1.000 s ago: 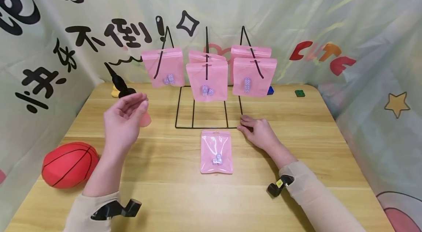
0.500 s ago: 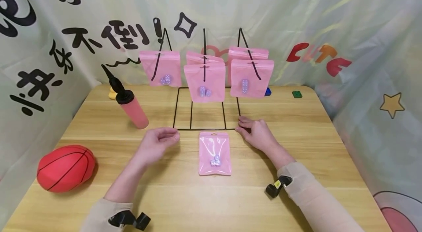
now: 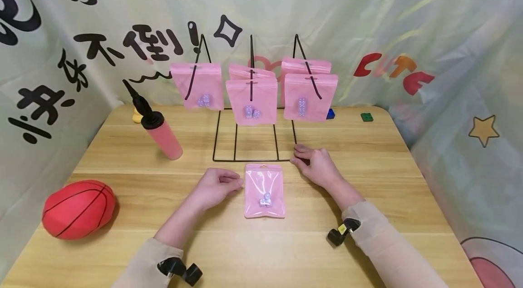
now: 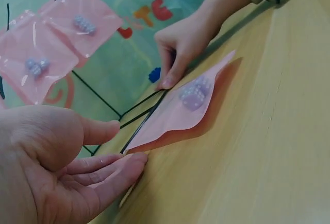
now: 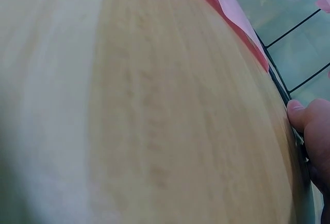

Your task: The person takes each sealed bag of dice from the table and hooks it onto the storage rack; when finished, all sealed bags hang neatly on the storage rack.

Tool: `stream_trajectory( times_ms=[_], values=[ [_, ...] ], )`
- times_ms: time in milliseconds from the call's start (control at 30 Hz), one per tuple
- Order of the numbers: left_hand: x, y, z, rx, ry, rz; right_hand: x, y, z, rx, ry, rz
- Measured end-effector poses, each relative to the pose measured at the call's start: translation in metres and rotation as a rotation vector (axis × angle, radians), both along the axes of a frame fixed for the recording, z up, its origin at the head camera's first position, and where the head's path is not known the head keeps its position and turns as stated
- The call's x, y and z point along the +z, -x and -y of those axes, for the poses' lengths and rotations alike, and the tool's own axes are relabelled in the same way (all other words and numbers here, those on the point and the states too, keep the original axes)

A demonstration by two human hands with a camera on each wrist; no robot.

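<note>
A pink zip bag [image 3: 264, 179] with several pale dice in it lies flat on the table, in front of a black wire rack [image 3: 249, 160]. My left hand [image 3: 216, 188] is at the bag's left edge; in the left wrist view its thumb stands apart from the fingers and nothing is between them. Whether the fingertips touch the bag is hard to tell. My right hand [image 3: 316, 166] pinches the rack's front right corner between thumb and fingers. From the rack's three hooks hang several pink bags [image 3: 251, 102], also with dice, two of them partly hidden behind others.
To the left stands a pink hand pump [image 3: 165, 140] with a black top. A red ball [image 3: 79, 209] with black lines sits at the table's left edge. Along the back are a green block [image 3: 367, 117], a blue block [image 3: 330, 114] and a yellow thing [image 3: 137, 116].
My left hand has come from beside the pump, rightward and toward the front, to the left edge of the lying bag. The right hand has stayed on the rack's corner.
</note>
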State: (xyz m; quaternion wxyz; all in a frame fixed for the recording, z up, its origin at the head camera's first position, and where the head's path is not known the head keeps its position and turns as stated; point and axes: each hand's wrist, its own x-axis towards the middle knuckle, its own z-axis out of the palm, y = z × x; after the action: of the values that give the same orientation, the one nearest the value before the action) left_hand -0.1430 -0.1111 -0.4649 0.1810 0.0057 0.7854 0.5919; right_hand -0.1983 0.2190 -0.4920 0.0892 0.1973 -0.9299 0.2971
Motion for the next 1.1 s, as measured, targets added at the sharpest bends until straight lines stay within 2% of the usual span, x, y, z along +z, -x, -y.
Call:
stream_trajectory(
  times_ms=[67,267,400,667,867,1100],
  values=[
    [0.001,-0.001,-0.004,0.014,-0.017,0.025,-0.001,0.0,0.0,0.0,0.002,-0.004],
    [0.006,-0.002,-0.013,0.029,0.024,0.068,-0.002,0.001,0.0,0.001,0.003,-0.007],
    [0.005,0.001,-0.019,0.022,0.053,0.075,-0.002,0.001,0.0,-0.006,0.001,-0.007],
    [-0.002,0.008,-0.027,0.006,0.081,0.061,0.0,-0.001,0.001,-0.014,-0.012,0.016],
    [-0.003,0.007,-0.028,0.01,0.04,0.052,-0.002,0.0,0.001,-0.01,-0.012,0.002],
    [-0.003,0.004,-0.028,-0.003,-0.026,-0.041,-0.004,0.001,0.0,-0.002,-0.004,-0.019]
  ],
)
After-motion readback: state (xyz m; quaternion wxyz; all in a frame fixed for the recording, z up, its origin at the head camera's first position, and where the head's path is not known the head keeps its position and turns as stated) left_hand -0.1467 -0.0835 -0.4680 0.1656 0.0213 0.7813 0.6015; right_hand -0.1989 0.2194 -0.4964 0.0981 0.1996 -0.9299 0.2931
